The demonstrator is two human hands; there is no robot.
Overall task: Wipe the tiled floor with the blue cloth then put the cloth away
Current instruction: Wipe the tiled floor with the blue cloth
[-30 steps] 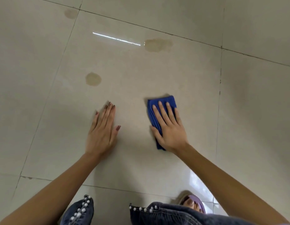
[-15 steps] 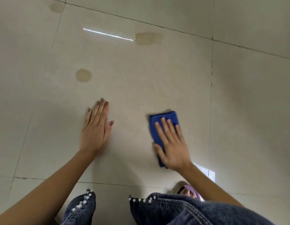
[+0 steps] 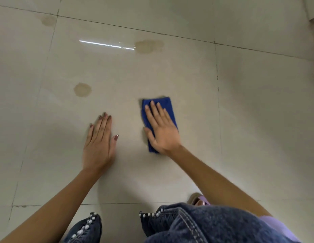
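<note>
A folded blue cloth [image 3: 167, 106] lies flat on the beige tiled floor [image 3: 258, 120], just right of centre. My right hand [image 3: 161, 130] presses on it with straight, spread fingers and covers most of its lower half. My left hand [image 3: 100, 144] rests flat on the bare tile about a hand's width to the left, fingers straight and together. A round brownish stain [image 3: 82, 89] sits beyond my left hand. A larger stain [image 3: 148, 46] lies farther ahead, and a fainter stain [image 3: 48, 20] is at the far left.
Dark grout lines [image 3: 217, 85] divide the large tiles. A bright strip of reflected light [image 3: 107, 44] lies beside the far stain. My knees in blue denim with pearl beads [image 3: 187, 223] are at the bottom edge, with a purple sandal [image 3: 199, 200] behind my right arm.
My right hand slid the cloth back toward me and then forward again. My left hand stayed planted on the tile. The camera view tilted slightly.
</note>
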